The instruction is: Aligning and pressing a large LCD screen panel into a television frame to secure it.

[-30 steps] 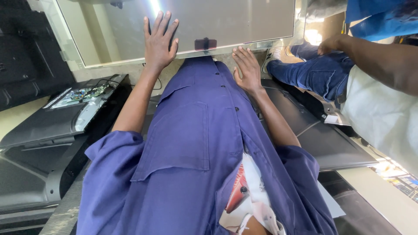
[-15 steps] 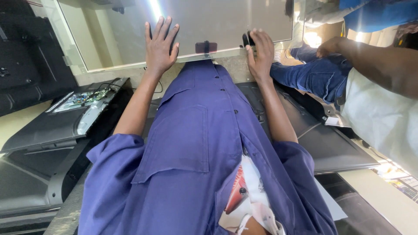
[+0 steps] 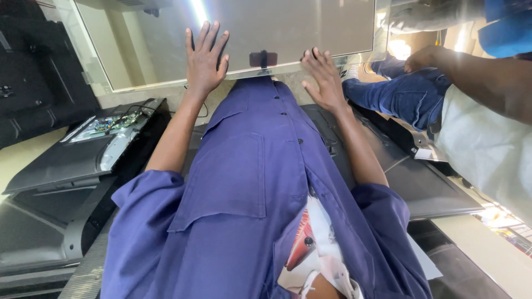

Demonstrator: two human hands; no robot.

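Both my hands lie flat against the lower edge of a big flat panel (image 3: 244,39) that stands propped in front of me, pale grey and glossy with a streak of light along it. My left hand (image 3: 204,61) rests palm-down on the panel's face near its bottom rim, fingers (image 3: 208,36) spread wide and pointing up over the glass. My right hand (image 3: 324,80) sits further right, at the rim itself, fingers (image 3: 316,58) loosely apart and laid along the thin bottom frame, gripping nothing. A small dark tab (image 3: 263,58) on that frame lies between my two hands, closer to the right one. My blue work coat (image 3: 249,182) fills the middle of the view, sleeves rolled to the elbows. To my left, on the surface, lies an opened screen with its circuit board (image 3: 108,124) showing, well apart from my fingers. To my right another person in blue jeans (image 3: 410,99) sits near, their forearm (image 3: 482,77) stretched across, touching nothing of mine.
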